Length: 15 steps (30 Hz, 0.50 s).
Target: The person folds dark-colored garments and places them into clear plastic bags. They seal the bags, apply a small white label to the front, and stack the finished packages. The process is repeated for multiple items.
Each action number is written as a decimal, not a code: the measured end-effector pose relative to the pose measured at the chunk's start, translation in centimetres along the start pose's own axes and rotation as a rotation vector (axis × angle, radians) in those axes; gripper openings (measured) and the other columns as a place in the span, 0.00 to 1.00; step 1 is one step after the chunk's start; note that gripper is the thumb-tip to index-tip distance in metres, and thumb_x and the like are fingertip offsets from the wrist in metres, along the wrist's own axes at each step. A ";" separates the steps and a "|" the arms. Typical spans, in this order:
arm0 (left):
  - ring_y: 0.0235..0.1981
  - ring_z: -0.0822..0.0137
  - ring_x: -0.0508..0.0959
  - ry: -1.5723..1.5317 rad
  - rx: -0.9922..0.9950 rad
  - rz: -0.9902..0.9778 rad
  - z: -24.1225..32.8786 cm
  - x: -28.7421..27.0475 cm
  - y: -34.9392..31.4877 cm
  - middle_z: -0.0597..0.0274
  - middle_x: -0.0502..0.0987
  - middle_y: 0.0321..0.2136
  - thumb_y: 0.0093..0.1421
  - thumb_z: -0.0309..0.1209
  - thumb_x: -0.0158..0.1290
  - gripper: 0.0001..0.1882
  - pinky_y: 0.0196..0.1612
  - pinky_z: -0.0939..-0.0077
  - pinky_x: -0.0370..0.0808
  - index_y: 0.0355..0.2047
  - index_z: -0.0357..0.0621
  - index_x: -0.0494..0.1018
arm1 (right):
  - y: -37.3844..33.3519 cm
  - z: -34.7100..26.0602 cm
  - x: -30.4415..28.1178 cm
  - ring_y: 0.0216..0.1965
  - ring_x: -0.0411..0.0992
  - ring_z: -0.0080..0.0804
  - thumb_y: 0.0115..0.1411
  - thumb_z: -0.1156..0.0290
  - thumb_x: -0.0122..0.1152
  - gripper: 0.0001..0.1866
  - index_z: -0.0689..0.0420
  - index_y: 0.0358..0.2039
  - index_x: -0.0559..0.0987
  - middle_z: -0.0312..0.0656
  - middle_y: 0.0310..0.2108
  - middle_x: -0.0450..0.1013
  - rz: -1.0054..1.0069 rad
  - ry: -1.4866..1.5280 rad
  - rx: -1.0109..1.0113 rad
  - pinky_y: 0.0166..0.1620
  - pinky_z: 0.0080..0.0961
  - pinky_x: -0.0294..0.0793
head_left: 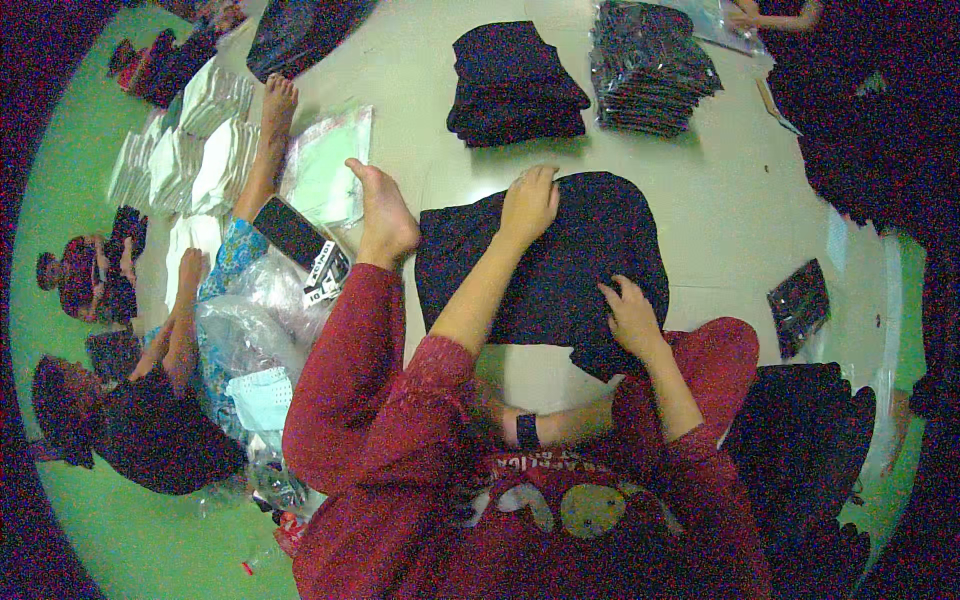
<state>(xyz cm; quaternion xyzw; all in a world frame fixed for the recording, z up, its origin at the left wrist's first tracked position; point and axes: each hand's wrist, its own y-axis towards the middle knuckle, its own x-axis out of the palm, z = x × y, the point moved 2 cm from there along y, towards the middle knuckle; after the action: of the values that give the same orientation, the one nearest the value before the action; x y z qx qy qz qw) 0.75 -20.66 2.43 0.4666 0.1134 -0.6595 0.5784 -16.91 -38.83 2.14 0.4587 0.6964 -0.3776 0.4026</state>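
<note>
A black folded garment (560, 270) lies on the floor in front of me, between my bent legs. My left hand (531, 203) rests on its far edge, fingers stretched forward past the cloth. On the garment's right side lies my right hand (634, 318), with its fingers apart and touching the fabric. A corner of black cloth (598, 362) sticks out below the right hand. Beyond the garment stands a stack of folded black garments (515, 90). To the right of that stack is a pile of black garments in clear plastic bags (655, 75).
Left of my raised foot lie a pale green packet (332, 165), a dark phone (295, 232) and crumpled clear plastic (250, 335) with a blue face mask (262, 398). A co-worker (150, 430) sits at left beside white folded stacks (220, 160). Black cloth (800, 440) and a bagged packet (800, 308) lie right.
</note>
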 end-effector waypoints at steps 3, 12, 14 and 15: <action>0.40 0.53 0.72 0.319 -0.158 -0.328 0.9 2.5 3.4 0.48 0.72 0.37 0.47 0.37 0.52 0.20 0.43 0.63 0.69 0.38 0.38 0.69 | 0.0 0.0 0.2 0.53 0.57 0.50 0.43 0.78 0.58 0.29 0.57 0.49 0.66 0.54 0.52 0.56 -0.019 -0.024 0.011 0.52 0.37 0.62; 0.40 0.57 0.71 0.067 0.509 -0.247 6.5 0.5 -4.9 0.56 0.70 0.36 0.43 0.30 0.53 0.12 0.42 0.59 0.69 0.31 0.45 0.70 | -0.2 -0.7 0.6 0.52 0.57 0.52 0.42 0.73 0.62 0.30 0.56 0.49 0.66 0.56 0.51 0.56 0.029 0.011 -0.004 0.50 0.40 0.63; 0.41 0.59 0.70 0.056 0.645 -0.414 6.7 -0.2 -7.4 0.57 0.69 0.38 0.44 0.30 0.54 0.12 0.44 0.59 0.68 0.31 0.47 0.70 | -0.1 -0.9 0.6 0.52 0.56 0.52 0.44 0.71 0.59 0.28 0.56 0.49 0.66 0.57 0.51 0.56 0.021 0.022 0.000 0.50 0.42 0.63; 0.41 0.58 0.71 0.013 0.620 -0.434 6.7 -0.4 -7.9 0.56 0.69 0.38 0.45 0.30 0.53 0.12 0.44 0.61 0.68 0.32 0.46 0.70 | 0.0 -1.0 0.6 0.52 0.56 0.53 0.46 0.70 0.57 0.27 0.55 0.49 0.66 0.57 0.52 0.55 0.007 0.037 0.008 0.49 0.45 0.62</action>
<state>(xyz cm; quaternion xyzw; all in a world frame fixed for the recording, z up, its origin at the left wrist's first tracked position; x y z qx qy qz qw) -9.42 -22.58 3.27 0.5887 0.0084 -0.7668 0.2557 -17.33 -37.75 1.95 0.4696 0.7005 -0.3705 0.3891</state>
